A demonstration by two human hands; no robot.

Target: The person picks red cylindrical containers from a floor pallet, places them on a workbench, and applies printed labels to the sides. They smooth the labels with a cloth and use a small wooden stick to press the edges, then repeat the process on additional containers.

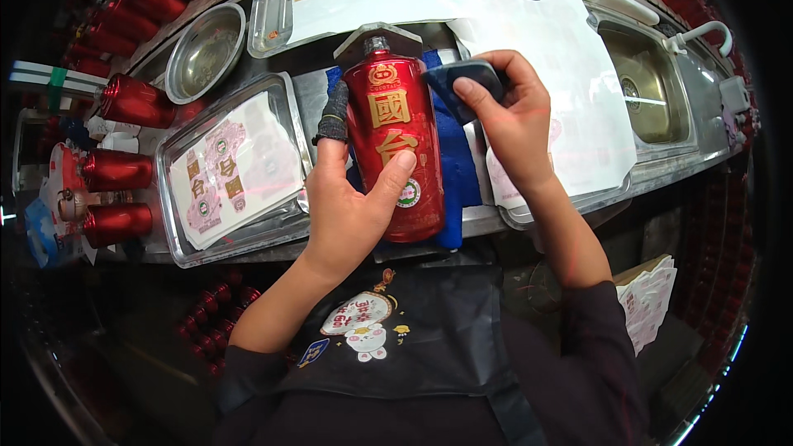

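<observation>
A shiny red bottle [417, 149] with gold characters and a round green-and-white mark lies on a blue cloth [454, 173], its neck toward the far side. My left hand [347, 198] grips it, thumb pressed on the front and fingers along its left side. One of those fingers wears a dark knitted sleeve [334, 111]. Between the thumb and fingers of my right hand [516, 120] is a flat dark blue scraper [462, 87]. The scraper's left end is at the bottle's upper right edge; whether it touches cannot be seen.
At left, a metal tray [169, 227] holds printed decal sheets [223, 169]. Beyond it stand a metal bowl [206, 54] and several red bottles [120, 169]. White sheets [562, 91] cover a tray at right, beside a sink [640, 87] with a tap [706, 31]. Another sheet-covered tray [268, 12] lies at the back.
</observation>
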